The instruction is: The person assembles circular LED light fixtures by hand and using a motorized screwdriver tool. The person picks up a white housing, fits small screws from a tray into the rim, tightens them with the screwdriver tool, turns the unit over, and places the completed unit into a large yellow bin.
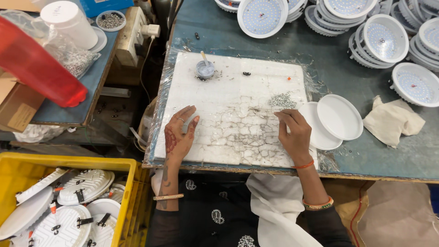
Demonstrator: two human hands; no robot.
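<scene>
White board [228, 91] | left hand [179, 135] flat on it | right hand [295, 132] near screws [282, 100]

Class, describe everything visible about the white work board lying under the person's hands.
The white work board is a square slab, foam-like, its surface cracked and grey-stained, wrapped in clear plastic film. It lies flat on the blue-green table. The left hand rests flat on it; the right hand touches it near a pile of small screws. A small grey paste pot stands on it.

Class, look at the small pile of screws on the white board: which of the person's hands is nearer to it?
Right. The right hand lies just below the pile of screws; the left hand rests flat, far across the white board.
</scene>
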